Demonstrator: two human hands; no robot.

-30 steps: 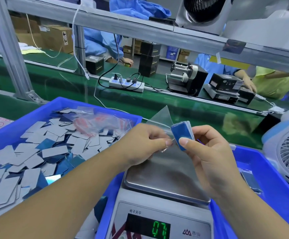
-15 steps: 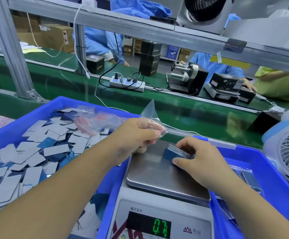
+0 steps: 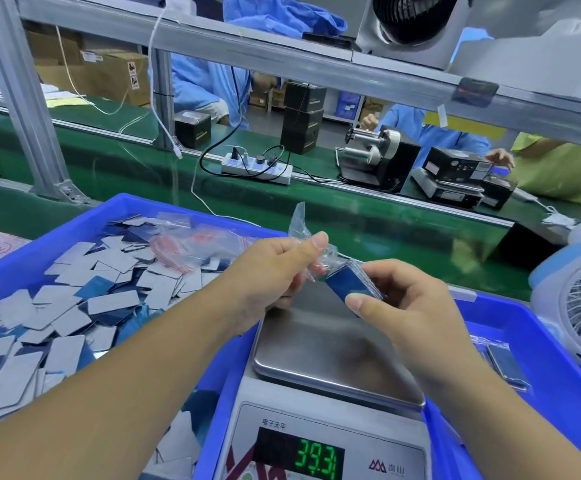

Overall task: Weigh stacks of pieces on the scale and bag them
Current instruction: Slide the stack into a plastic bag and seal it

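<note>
My left hand (image 3: 271, 271) pinches a small clear plastic bag (image 3: 303, 230) above the far edge of the scale. My right hand (image 3: 400, 306) grips a stack of blue pieces (image 3: 351, 285) and holds its end at the bag's crumpled mouth. Both hands hover over the steel pan (image 3: 327, 355) of the digital scale (image 3: 320, 434), whose green display (image 3: 316, 462) shows digits like 39.3. Nothing lies on the pan. A blue bin (image 3: 123, 206) on the left holds several loose grey and blue pieces (image 3: 71, 306) and a heap of spare bags (image 3: 192, 244).
A second blue bin (image 3: 559, 410) on the right holds a filled bag (image 3: 503, 365). A white fan (image 3: 580, 306) stands at the far right. Beyond runs a green conveyor (image 3: 368, 216) with a power strip (image 3: 258, 168), and people work on the far side.
My right hand set the stack down on the pan, then lifted it again to the bag's mouth. My left hand kept the bag. The display went from 0.7 to about 39.3.
</note>
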